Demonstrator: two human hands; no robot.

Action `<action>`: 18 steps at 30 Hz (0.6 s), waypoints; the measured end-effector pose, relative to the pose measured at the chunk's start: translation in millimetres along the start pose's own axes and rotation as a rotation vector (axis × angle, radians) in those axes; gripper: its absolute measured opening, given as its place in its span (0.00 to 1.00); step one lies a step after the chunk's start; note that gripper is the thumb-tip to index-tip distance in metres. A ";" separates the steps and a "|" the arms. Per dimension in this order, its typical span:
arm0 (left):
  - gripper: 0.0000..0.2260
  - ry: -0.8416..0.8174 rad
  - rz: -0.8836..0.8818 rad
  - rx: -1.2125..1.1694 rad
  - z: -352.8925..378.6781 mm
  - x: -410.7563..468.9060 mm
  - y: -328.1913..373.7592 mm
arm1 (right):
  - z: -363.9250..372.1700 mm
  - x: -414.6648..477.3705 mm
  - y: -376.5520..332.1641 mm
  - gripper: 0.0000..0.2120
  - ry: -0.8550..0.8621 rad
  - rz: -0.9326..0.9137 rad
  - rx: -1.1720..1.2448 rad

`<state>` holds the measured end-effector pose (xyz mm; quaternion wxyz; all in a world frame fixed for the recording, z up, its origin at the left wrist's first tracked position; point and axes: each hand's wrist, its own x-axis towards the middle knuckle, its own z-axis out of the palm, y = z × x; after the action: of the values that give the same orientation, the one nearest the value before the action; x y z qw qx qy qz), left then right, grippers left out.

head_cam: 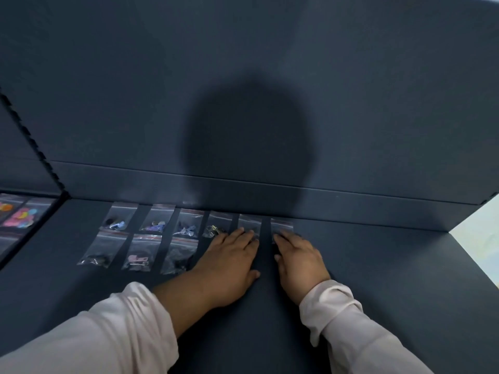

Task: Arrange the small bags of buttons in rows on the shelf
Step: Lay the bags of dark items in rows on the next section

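Several small clear bags of buttons lie flat on the dark shelf [378, 265]. The back row runs along the back wall, from the leftmost bag [118, 217] to the rightmost bag [281, 224]. A front row of three starts at a bag [104, 248] on the left and ends at a bag [179, 255]. My left hand [229, 265] lies flat, its straight fingertips pressing the fifth back-row bag [249, 221]. My right hand [295, 261] lies flat too, fingertips on the rightmost bag. Both hands cover the lower parts of those bags.
A dark back wall [270, 195] rises behind the bags. A divider [32, 233] at the left separates a neighbouring compartment holding bags of bright pink and orange pieces [19, 215]. The shelf's right end [456, 238] meets a pale surface.
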<state>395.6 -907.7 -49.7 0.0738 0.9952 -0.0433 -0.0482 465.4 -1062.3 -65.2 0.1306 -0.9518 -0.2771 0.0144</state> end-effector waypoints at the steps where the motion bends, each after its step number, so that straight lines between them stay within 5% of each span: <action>1: 0.31 0.006 0.001 -0.002 -0.7 -0.4 0.0 | -0.8 0.3 0.3 0.23 -0.014 -0.002 -0.003; 18: 0.28 0.330 -0.285 -0.008 -49.0 -111.0 -82.6 | -26.1 0.3 -126.3 0.21 0.012 -0.276 -0.029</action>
<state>297.1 -809.0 -3.9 0.0765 0.9853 0.1106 0.1052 402.1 -965.8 -7.6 0.1193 -0.9066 -0.4047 -0.0133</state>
